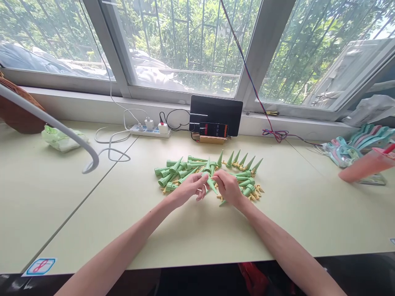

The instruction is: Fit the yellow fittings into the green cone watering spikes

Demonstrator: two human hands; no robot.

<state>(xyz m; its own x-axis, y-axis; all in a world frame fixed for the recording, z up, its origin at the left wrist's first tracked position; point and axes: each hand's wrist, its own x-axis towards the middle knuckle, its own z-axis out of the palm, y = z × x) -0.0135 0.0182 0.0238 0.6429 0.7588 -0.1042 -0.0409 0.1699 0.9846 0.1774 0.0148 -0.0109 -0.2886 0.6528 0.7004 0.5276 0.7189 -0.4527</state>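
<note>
My left hand (196,187) grips a green plastic watering spike (212,186), its pointed end slanting down to the right. Close beside that spike, my right hand (227,187) is closed in a pinch. Whatever lies between its fingertips is too small or hidden to make out. Left of my hands lies a loose pile of green spikes (166,179). Behind and to the right, several spikes (243,159) stand with their points up in a curved row. Small yellow plastic valve pieces (255,194) are scattered among the spikes on the right.
On the pale table (173,242), a phone (212,130) leans against a dark tablet (216,113) by the window. A power strip (149,130) with cables stands left of it. A white curved bar (61,119) crosses the left side. A pink drink cup (367,164) is at right.
</note>
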